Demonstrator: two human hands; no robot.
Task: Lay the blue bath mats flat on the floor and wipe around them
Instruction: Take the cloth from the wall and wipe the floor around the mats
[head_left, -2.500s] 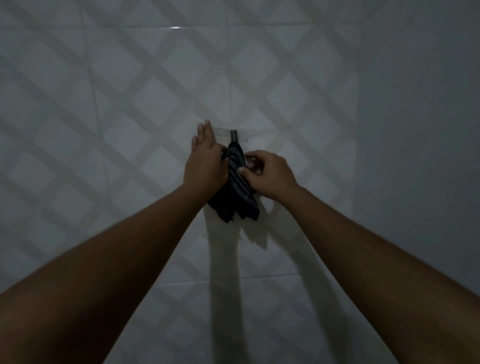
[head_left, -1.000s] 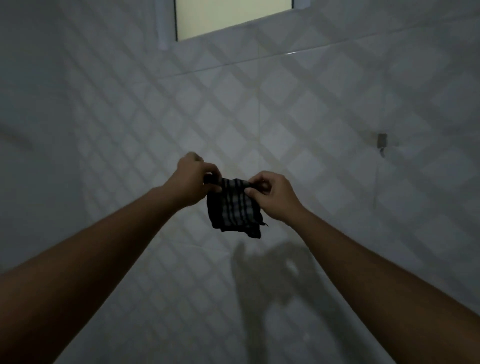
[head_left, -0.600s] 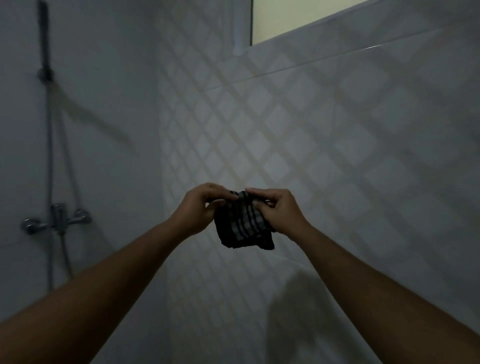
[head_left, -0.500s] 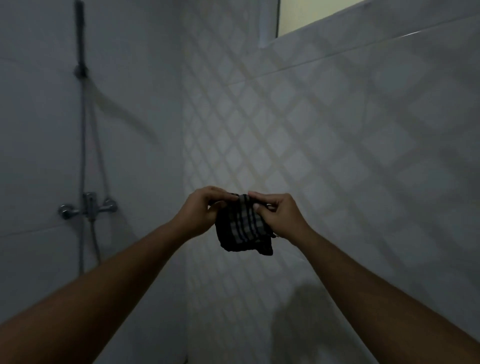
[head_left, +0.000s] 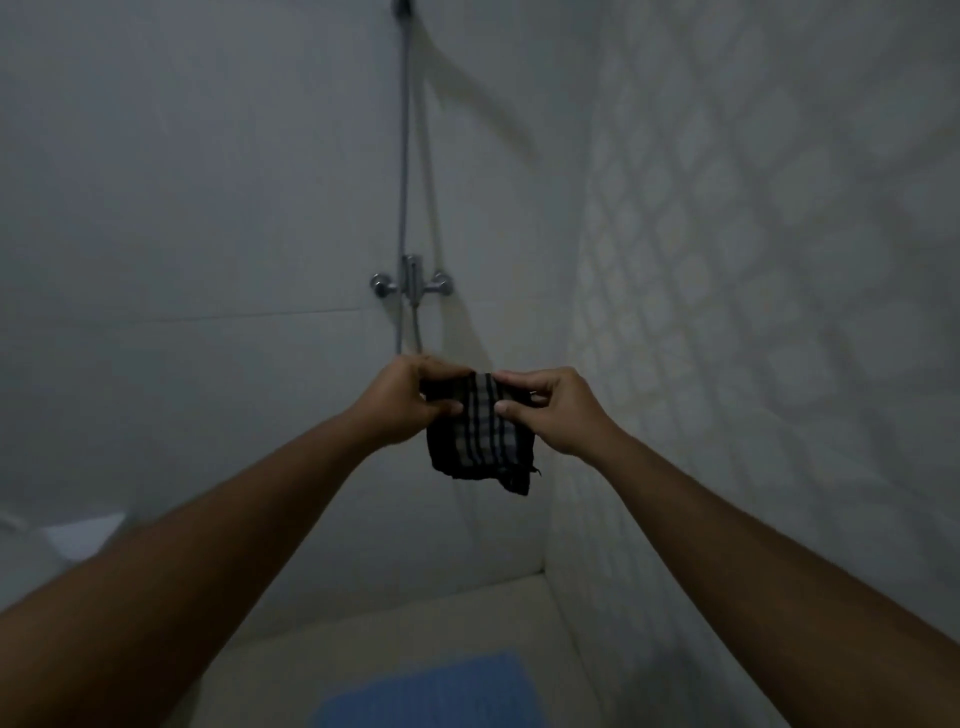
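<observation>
A dark striped cloth (head_left: 480, 434) is held up by its top edge, pinched shut between left hand (head_left: 410, 402) and right hand (head_left: 553, 408). One blue mat (head_left: 436, 693) is seen flat on the floor (head_left: 415, 623), near its far right corner. Cloth is best folded into a firm pad and kept off the mat's edges when the floor is wiped.

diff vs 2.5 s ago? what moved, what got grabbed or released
The striped cloth came off the wall hook and was carried away from the wall; the hook is out of view now. The view swung left and down, bringing in the shower mixer and a blue bath mat on the floor. Unchanged: left hand and right hand both pinch the cloth's top edge.
</observation>
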